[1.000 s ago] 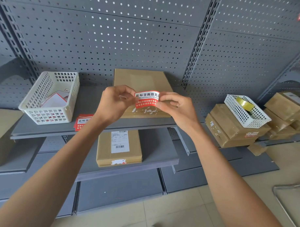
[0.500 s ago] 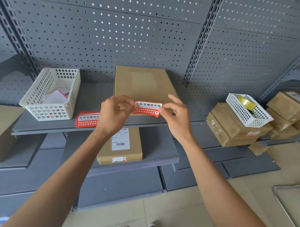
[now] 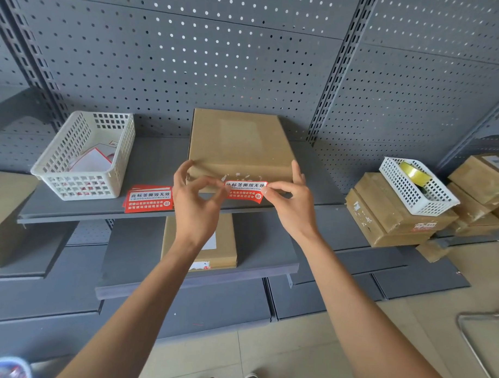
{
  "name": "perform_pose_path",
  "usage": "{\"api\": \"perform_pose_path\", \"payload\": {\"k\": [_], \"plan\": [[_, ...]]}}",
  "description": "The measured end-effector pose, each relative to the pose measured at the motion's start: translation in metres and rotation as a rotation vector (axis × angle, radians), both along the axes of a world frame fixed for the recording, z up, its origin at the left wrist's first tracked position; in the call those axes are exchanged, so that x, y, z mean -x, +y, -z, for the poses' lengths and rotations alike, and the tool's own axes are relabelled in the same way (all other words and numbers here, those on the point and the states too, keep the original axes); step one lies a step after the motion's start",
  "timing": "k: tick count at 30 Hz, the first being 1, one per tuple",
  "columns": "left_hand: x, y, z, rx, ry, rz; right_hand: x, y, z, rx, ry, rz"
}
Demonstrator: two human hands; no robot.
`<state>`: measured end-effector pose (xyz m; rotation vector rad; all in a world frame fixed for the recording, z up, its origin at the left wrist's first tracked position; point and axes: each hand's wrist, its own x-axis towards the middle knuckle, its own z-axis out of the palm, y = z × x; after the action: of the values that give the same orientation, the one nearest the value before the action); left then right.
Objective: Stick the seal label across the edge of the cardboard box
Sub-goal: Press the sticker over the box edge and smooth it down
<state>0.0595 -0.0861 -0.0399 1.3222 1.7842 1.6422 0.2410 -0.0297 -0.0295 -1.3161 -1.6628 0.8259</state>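
Head view: the seal label (image 3: 245,191), red with a white heading band, is stretched flat between both hands right at the near edge of the cardboard box (image 3: 240,144), its upper part level with the box's top face and its lower part hanging in front of the near side wall. Whether it already touches the cardboard I cannot tell. Held taut by its two ends like this, it can be laid down without wrinkles, half on the top face and half folded over the side, so it bridges the edge as a seal should. White torn scraps of an older label show on the box just above it.

The left hand (image 3: 195,199) pinches the label's left end between thumb and forefinger, the other fingers fanned clear. The right hand (image 3: 291,200) pinches the right end the same way, its remaining fingers raised beside the box's near right corner. Neither hand presses down yet, so sticking looks about to start, not done.

The box lies flat on the grey shelf (image 3: 158,168), pushed back against the perforated panel, near edge facing the person, which gives easy access to that edge. Just left of the hands lies a small stack of spare labels (image 3: 149,199), and further left a white basket (image 3: 85,155). On the shelf below sits another box (image 3: 223,255), partly hidden by the left arm. Far right, stacked boxes (image 3: 388,219) carry a second basket holding a tape roll (image 3: 414,173).
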Motion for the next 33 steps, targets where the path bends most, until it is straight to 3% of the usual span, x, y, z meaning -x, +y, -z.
{"api": "perform_pose_path", "payload": {"k": [16,33], "plan": [[-0.01,0.017,-0.025,-0.062,-0.026,-0.015,-0.004,0.028,-0.028,-0.044,0.119,-0.057],[-0.032,0.079,-0.064,-0.13,0.072,-0.341,0.019,0.073,-0.055,-0.355,-0.081,0.197]]}}
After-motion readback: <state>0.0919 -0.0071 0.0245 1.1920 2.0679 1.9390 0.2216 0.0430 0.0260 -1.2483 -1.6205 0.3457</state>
